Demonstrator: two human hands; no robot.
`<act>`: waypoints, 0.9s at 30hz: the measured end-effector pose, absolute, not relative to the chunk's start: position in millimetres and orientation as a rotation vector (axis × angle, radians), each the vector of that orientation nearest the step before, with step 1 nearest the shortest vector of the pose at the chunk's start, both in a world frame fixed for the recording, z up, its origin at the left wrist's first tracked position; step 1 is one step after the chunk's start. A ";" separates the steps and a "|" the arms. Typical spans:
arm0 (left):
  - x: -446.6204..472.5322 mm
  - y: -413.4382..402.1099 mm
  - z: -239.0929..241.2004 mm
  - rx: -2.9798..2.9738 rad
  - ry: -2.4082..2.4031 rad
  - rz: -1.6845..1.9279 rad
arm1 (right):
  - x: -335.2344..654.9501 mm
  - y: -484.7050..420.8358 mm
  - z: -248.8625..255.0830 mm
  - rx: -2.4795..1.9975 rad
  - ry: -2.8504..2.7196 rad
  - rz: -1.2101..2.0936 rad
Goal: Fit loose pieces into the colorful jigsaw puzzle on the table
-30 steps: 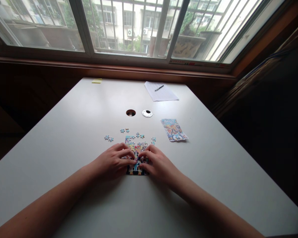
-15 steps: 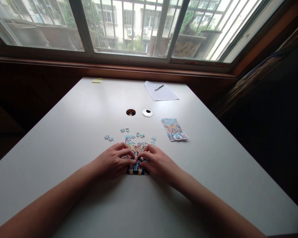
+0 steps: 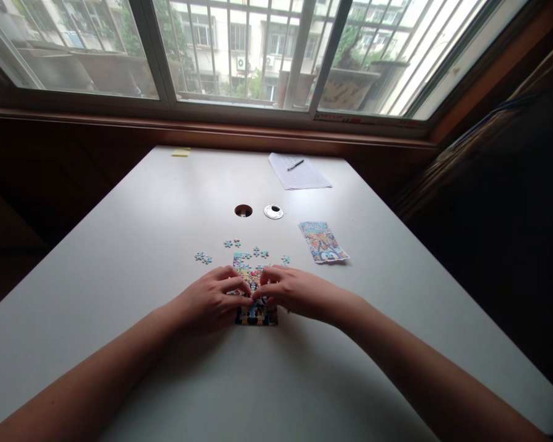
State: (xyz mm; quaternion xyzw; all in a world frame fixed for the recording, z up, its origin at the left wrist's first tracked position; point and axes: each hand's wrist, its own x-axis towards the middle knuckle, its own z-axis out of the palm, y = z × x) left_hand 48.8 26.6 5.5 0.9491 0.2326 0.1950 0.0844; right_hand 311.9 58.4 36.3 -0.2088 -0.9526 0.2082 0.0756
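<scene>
A partly joined jigsaw puzzle (image 3: 253, 316) with a colourful cartoon picture lies on the white table before me. My left hand (image 3: 219, 296) rests over its left side, fingers curled and the tips pressed on the pieces near the middle. From the right, my right hand (image 3: 292, 291) reaches over the puzzle with thumb and forefinger pinched together beside the left fingertips. Whatever piece sits in that pinch is too small and covered to make out. Loose puzzle pieces (image 3: 203, 258) lie left of the puzzle, and more pieces (image 3: 260, 252) lie by its top edge.
A picture sheet (image 3: 324, 242) with cartoon art lies to the right. Farther back are a round table hole (image 3: 243, 211), its metal cover (image 3: 273, 212), and paper sheets (image 3: 304, 178) with a pen (image 3: 295, 165). Yellow sticky notes (image 3: 181, 152) sit at the far left edge, below the window.
My right hand has turned and its wrist has swung up and outward, while its fingertips stay near the puzzle's middle. The left hand has hardly moved.
</scene>
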 end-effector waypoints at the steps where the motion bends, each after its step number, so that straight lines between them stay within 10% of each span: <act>1: 48.5 26.6 5.4 2.830 0.698 0.576 | 311.1 62.1 37.9 -0.604 -2.872 0.648; 27: 49.8 26.7 6.9 2.838 0.713 0.530 | 300.6 76.4 50.5 -0.555 -2.950 0.764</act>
